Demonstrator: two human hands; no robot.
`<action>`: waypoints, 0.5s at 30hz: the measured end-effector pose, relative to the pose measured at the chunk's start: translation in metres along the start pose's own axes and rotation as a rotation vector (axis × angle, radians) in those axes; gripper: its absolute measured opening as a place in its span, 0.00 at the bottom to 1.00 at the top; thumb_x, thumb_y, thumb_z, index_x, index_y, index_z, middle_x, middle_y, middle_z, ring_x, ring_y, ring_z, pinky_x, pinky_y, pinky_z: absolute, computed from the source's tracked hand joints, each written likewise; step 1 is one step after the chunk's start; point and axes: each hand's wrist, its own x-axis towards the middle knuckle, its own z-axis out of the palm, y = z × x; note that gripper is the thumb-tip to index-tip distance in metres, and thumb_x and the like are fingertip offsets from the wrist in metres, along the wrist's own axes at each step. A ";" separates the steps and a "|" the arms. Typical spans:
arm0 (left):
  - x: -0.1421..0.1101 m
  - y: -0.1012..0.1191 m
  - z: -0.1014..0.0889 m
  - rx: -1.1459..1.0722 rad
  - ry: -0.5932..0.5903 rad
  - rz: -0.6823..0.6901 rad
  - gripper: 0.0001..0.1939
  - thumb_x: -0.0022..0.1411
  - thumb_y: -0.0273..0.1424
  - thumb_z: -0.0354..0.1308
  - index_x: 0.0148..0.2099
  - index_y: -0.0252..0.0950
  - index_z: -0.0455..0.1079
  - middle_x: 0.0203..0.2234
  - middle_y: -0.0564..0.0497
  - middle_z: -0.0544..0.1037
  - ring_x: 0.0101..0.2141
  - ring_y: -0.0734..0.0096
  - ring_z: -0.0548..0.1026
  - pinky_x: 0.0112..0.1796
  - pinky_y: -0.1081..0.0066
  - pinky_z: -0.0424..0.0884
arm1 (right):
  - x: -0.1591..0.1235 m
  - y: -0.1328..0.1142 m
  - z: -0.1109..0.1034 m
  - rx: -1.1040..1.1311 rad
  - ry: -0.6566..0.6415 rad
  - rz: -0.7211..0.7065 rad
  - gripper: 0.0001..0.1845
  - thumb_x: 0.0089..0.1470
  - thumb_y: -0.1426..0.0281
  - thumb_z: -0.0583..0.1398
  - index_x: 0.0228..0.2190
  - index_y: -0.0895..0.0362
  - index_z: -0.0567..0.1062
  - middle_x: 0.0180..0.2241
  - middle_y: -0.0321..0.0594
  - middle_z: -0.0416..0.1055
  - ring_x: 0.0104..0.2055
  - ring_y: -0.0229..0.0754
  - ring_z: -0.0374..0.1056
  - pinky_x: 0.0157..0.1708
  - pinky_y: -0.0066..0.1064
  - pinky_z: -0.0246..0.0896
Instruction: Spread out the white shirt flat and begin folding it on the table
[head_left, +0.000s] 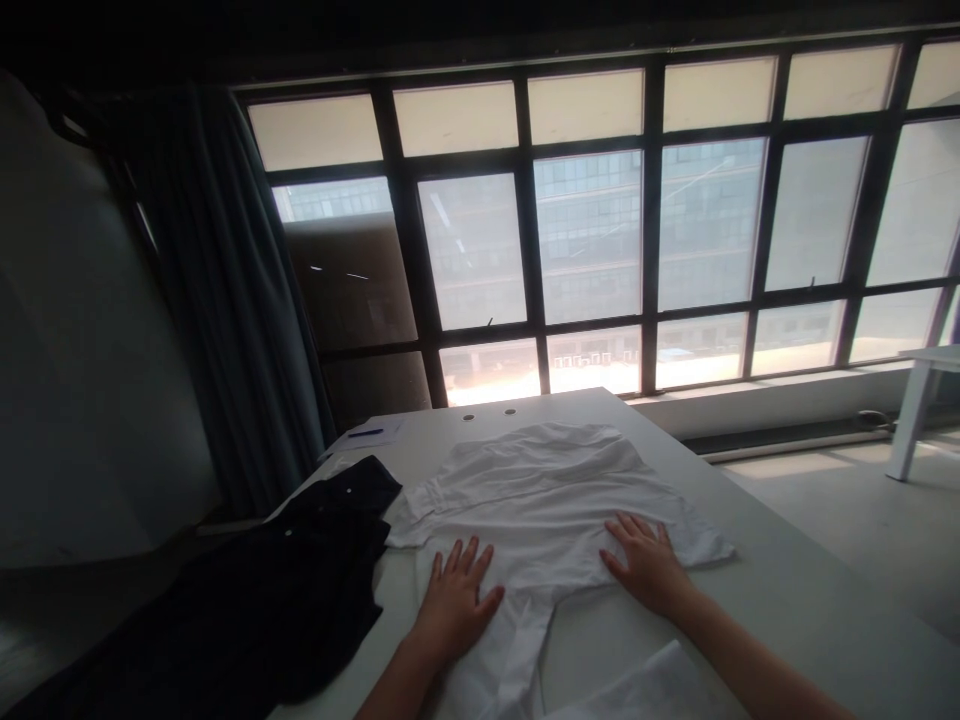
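Observation:
A white shirt (540,500) lies spread out on the white table (780,590), its cloth wrinkled. One sleeve runs toward me between my arms. My left hand (457,605) rests on the shirt's near left part, fingers spread and flat. On the near right part lies my right hand (646,562), its fingers also stretched out over the fabric. Neither hand grips the cloth. Another piece of white material (645,690) shows at the bottom edge, partly cut off; I cannot make out what it is.
A black garment (247,600) with light buttons covers the table's left side. Beyond it are a sheet of paper and a blue pen (366,433). Behind the table stand a dark curtain (232,300) and large windows (589,240). Another white table (911,410) is at the right.

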 end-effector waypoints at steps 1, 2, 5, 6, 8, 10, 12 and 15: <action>0.000 0.000 -0.001 -0.003 -0.017 -0.002 0.37 0.66 0.57 0.42 0.73 0.50 0.50 0.72 0.51 0.47 0.71 0.48 0.43 0.66 0.41 0.40 | 0.000 0.000 -0.001 -0.004 0.001 -0.005 0.33 0.60 0.50 0.52 0.61 0.51 0.68 0.67 0.47 0.56 0.69 0.59 0.49 0.65 0.64 0.31; 0.000 -0.001 -0.003 -0.006 -0.022 -0.002 0.38 0.66 0.58 0.42 0.73 0.51 0.49 0.72 0.51 0.46 0.71 0.49 0.42 0.66 0.41 0.39 | -0.001 0.000 -0.002 -0.006 0.006 -0.011 0.33 0.60 0.50 0.53 0.61 0.51 0.68 0.67 0.48 0.57 0.69 0.59 0.49 0.65 0.64 0.32; 0.001 -0.008 -0.007 -0.013 -0.023 -0.012 0.39 0.65 0.61 0.41 0.73 0.52 0.49 0.72 0.53 0.44 0.71 0.49 0.42 0.66 0.42 0.37 | -0.003 -0.001 -0.009 0.013 0.048 -0.053 0.28 0.60 0.53 0.54 0.56 0.51 0.73 0.63 0.48 0.63 0.65 0.57 0.55 0.65 0.58 0.40; 0.002 -0.011 -0.008 -0.014 -0.015 -0.026 0.40 0.65 0.61 0.40 0.73 0.51 0.49 0.72 0.53 0.45 0.71 0.49 0.42 0.66 0.42 0.38 | -0.003 -0.002 -0.012 0.030 0.066 -0.079 0.25 0.60 0.54 0.55 0.53 0.52 0.75 0.60 0.48 0.66 0.63 0.56 0.59 0.64 0.54 0.45; 0.004 -0.017 -0.009 -0.014 0.009 -0.069 0.39 0.66 0.61 0.39 0.72 0.50 0.51 0.72 0.52 0.46 0.71 0.51 0.43 0.67 0.43 0.39 | -0.005 -0.004 -0.017 0.071 0.091 -0.146 0.20 0.60 0.58 0.54 0.46 0.53 0.77 0.54 0.47 0.71 0.56 0.52 0.64 0.60 0.46 0.53; 0.007 -0.023 -0.008 -0.008 0.035 -0.106 0.39 0.66 0.60 0.39 0.72 0.48 0.52 0.72 0.51 0.47 0.71 0.51 0.44 0.67 0.44 0.40 | -0.007 -0.007 -0.019 0.112 0.084 -0.213 0.17 0.60 0.59 0.54 0.43 0.53 0.78 0.49 0.46 0.72 0.52 0.50 0.67 0.57 0.42 0.56; 0.008 -0.027 -0.008 -0.001 0.052 -0.121 0.39 0.66 0.59 0.42 0.72 0.46 0.53 0.72 0.49 0.49 0.70 0.50 0.46 0.67 0.44 0.42 | -0.007 -0.007 -0.017 0.140 0.053 -0.242 0.18 0.60 0.59 0.55 0.45 0.53 0.77 0.50 0.45 0.72 0.53 0.49 0.66 0.58 0.42 0.56; 0.008 -0.027 -0.010 0.003 0.084 -0.099 0.37 0.66 0.55 0.48 0.71 0.45 0.55 0.71 0.48 0.52 0.70 0.47 0.48 0.66 0.43 0.44 | -0.003 -0.003 -0.012 0.122 0.006 -0.174 0.25 0.60 0.55 0.54 0.54 0.52 0.74 0.59 0.46 0.67 0.62 0.51 0.60 0.64 0.44 0.48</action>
